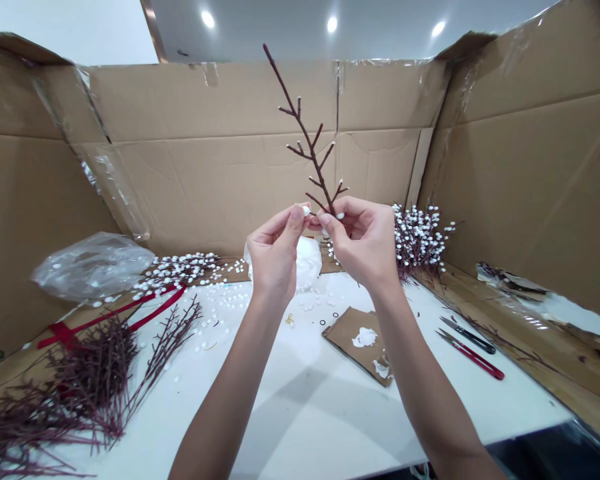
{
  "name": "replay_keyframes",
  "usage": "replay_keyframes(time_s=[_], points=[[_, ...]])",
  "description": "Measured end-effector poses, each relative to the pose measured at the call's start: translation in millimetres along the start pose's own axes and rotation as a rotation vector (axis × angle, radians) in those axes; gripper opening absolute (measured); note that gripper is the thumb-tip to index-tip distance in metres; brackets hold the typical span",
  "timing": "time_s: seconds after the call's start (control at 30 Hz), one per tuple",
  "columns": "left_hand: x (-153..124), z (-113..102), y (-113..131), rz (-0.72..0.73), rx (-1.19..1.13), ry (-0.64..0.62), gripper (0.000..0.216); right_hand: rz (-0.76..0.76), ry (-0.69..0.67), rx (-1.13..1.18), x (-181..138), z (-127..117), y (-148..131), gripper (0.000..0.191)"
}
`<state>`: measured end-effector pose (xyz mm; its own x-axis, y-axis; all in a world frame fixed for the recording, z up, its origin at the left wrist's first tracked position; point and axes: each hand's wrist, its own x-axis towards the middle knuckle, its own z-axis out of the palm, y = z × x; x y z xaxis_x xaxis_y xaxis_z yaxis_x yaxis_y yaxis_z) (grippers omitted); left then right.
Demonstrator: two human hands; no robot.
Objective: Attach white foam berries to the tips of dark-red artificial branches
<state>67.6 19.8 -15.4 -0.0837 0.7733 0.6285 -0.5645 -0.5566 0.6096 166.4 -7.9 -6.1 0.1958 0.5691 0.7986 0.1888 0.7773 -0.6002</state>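
Forearms [230,387], fingers [334,230] tight on branch [313,155], bead [307,211]

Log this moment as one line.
right hand: gripping brown twig, tip up | left hand: pinching white ball near its lower shoots | cardboard piece: on table, bearing white smears

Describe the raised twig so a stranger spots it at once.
Find the cardboard wall behind the white table. In front of it, the right hand holds up a dark twig, with the left hand pinching a white bead close by. Unlike the twigs lying on the left, this one stands alone in the air.
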Motion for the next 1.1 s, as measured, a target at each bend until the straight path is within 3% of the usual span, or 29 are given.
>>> replay_keyframes(time_s=[0.6, 1.1], points=[[-2.6, 2.4, -4.5, 0.055, 0.041, 0.003, 0.013, -0.043, 0.045, -0.114, -2.8, 1.5, -2.6, 0.017], [-3.8, 6.7, -4.5, 0.034, -0.058, 0.067, 0.011, -0.049, -0.012, -0.032, -0.4, -1.1, -2.4, 0.022]])
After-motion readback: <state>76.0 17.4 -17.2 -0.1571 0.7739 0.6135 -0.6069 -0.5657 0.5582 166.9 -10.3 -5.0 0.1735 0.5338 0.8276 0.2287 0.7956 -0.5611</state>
